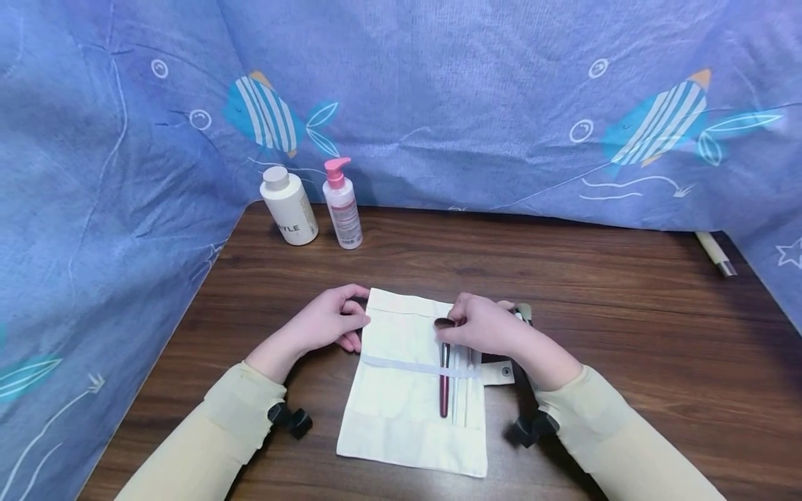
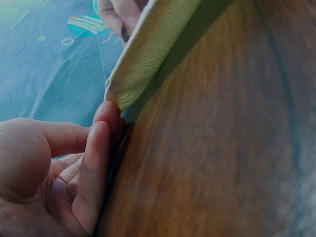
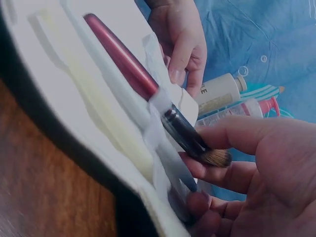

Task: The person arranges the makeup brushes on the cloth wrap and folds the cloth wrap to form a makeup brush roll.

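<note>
A cream cloth brush roll (image 1: 395, 400) lies unrolled on the table, with a pale elastic band (image 1: 401, 364) across it. My left hand (image 1: 328, 316) pinches the roll's upper left edge between thumb and fingers. Tucked under the band is a makeup brush (image 1: 444, 393) with a dark red handle. My right hand (image 1: 489, 325) pinches this brush near its brown bristles (image 3: 217, 157), below the black ferrule in the right wrist view. Beside it, a pale yellow handle (image 3: 94, 98) and a whitish one (image 3: 106, 74) also lie in the roll.
A white bottle (image 1: 290, 209) and a pink-topped pump bottle (image 1: 344, 212) stand at the back left. A snap strap (image 1: 499, 373) sticks out from the roll's right side. Greenish bristles (image 1: 524, 312) show behind my right hand. A cream-handled item (image 1: 716, 252) lies at the far right.
</note>
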`<state>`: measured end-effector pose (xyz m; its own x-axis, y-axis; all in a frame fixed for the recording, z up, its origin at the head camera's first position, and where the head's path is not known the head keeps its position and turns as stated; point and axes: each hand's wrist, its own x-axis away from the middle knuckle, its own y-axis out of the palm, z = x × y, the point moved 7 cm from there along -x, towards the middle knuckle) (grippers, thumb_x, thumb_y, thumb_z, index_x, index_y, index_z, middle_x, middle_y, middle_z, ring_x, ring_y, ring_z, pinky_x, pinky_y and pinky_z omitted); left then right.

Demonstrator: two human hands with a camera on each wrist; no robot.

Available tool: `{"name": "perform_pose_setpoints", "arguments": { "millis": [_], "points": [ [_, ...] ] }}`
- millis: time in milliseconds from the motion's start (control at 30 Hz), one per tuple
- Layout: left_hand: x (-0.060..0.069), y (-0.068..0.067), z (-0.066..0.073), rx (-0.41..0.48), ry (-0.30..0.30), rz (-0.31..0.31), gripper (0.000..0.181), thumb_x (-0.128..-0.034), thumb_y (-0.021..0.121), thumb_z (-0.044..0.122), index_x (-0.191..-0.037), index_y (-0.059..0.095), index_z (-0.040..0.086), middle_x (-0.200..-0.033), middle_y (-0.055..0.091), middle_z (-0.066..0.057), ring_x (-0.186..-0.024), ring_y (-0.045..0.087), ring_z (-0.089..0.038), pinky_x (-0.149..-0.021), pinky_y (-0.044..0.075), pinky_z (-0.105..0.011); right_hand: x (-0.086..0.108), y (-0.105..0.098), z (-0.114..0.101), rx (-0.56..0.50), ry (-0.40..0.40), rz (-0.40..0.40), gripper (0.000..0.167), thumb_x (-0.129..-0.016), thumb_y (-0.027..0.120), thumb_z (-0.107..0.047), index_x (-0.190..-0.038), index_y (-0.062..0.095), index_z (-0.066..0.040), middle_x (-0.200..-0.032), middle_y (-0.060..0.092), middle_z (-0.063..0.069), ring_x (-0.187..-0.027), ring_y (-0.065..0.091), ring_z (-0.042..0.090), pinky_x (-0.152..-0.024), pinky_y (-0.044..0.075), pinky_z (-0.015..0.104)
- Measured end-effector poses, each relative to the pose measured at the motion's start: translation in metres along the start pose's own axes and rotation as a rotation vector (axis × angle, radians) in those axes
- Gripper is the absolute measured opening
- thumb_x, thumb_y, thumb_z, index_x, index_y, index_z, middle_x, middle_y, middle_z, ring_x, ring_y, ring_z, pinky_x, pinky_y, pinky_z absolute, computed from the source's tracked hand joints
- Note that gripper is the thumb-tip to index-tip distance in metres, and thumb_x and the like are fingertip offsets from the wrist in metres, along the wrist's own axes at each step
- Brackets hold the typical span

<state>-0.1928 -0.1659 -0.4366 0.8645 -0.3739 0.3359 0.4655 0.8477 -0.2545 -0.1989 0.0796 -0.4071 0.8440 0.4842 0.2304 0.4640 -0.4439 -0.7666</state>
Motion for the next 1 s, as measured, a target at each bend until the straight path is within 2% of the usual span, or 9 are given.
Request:
{"name": "perform_pose_setpoints", "arguments": {
  "millis": [33,100,167,233,367,500,700,867,1000],
  "points": [
    [0.0,0.0,0.0,0.0,0.0,0.0,0.049,-0.0995,0.064,0.005,-0.145,0.046,0.001,-0.091,0.073,-0.012,-0.061,0.072,-0.026,-0.06,0.063,-0.039,0.001,0.001,-0.002,-0.007,-0.011,-0.006,0.046,-0.088,0.077,-0.034,-0.057,0.046,-0.02,-0.089,0.056,-0.001,-0.076,0.052,0.014,-0.096,0.027,0.07],
    [0.0,0.0,0.0,0.001,-0.001,0.0,0.049,-0.0995,0.064,0.005,-0.145,0.045,0.001,-0.091,0.073,-0.012,-0.062,0.072,-0.026,-0.06,0.063,-0.039,0.002,0.002,-0.004,-0.009,-0.016,-0.013,0.048,-0.087,0.078,-0.031,-0.057,0.043,-0.021,-0.089,0.053,-0.001,-0.075,0.05,0.013,-0.091,0.034,0.057],
    [-0.001,0.0,0.0,0.001,0.001,0.0,0.049,-0.0994,0.064,0.005,-0.145,0.045,0.001,-0.091,0.072,-0.012,-0.062,0.072,-0.026,-0.06,0.063,-0.039,0.003,0.003,-0.005,-0.007,-0.009,-0.016,0.049,-0.086,0.078,-0.03,-0.058,0.04,-0.02,-0.089,0.051,0.0,-0.073,0.048,0.013,-0.082,0.035,0.043],
    [-0.001,0.0,0.0,0.0,0.003,-0.001,0.049,-0.0994,0.064,0.005,-0.145,0.045,0.001,-0.091,0.072,-0.012,-0.062,0.072,-0.026,-0.06,0.063,-0.039,0.003,0.002,-0.004,-0.002,-0.003,-0.015,0.048,-0.087,0.077,-0.029,-0.059,0.039,-0.019,-0.089,0.05,0.0,-0.072,0.047,0.013,-0.074,0.034,0.036],
    [-0.002,0.0,0.0,0.002,0.008,-0.006,0.047,-0.0994,0.064,0.006,-0.143,0.047,0.001,-0.09,0.072,-0.012,-0.062,0.072,-0.026,-0.06,0.063,-0.039,0.001,0.0,-0.004,0.046,-0.008,0.014,0.035,-0.084,0.079,-0.031,-0.067,0.051,-0.018,-0.088,0.052,0.0,-0.074,0.05,0.014,-0.08,0.035,0.042],
    [-0.003,0.001,0.0,0.003,0.013,-0.012,0.045,-0.0989,0.063,0.005,-0.141,0.048,-0.001,-0.087,0.071,-0.012,-0.062,0.072,-0.025,-0.06,0.063,-0.038,-0.001,-0.002,0.0,0.033,0.003,0.047,0.026,-0.084,0.08,-0.036,-0.088,0.062,-0.018,-0.087,0.057,-0.001,-0.079,0.054,0.014,-0.088,0.034,0.05],
    [-0.002,0.002,-0.001,-0.001,0.0,-0.024,0.044,-0.098,0.062,0.004,-0.139,0.048,-0.001,-0.083,0.069,-0.011,-0.063,0.072,-0.025,-0.06,0.063,-0.036,-0.001,-0.01,0.005,-0.096,-0.034,0.031,0.016,-0.095,0.07,-0.031,-0.099,0.065,-0.016,-0.089,0.063,-0.002,-0.077,0.058,0.013,-0.074,0.046,0.033],
    [0.0,0.002,-0.001,-0.002,-0.015,-0.039,0.041,-0.0944,0.06,0.0,-0.134,0.047,-0.002,-0.08,0.068,-0.01,-0.063,0.072,-0.025,-0.059,0.061,-0.033,0.005,-0.034,0.011,-0.182,-0.08,0.035,0.011,-0.098,0.065,-0.019,-0.102,0.067,-0.009,-0.087,0.067,0.007,-0.074,0.063,0.018,-0.064,0.054,0.032],
    [0.001,0.003,-0.001,-0.001,-0.01,-0.052,0.041,-0.0939,0.06,0.0,-0.133,0.047,-0.001,-0.08,0.068,-0.01,-0.063,0.072,-0.024,-0.059,0.061,-0.033,0.019,-0.057,0.027,-0.195,-0.023,0.062,0.013,-0.099,0.065,-0.019,-0.094,0.064,-0.007,-0.082,0.067,0.009,-0.07,0.063,0.02,-0.06,0.054,0.031]
  ]
}}
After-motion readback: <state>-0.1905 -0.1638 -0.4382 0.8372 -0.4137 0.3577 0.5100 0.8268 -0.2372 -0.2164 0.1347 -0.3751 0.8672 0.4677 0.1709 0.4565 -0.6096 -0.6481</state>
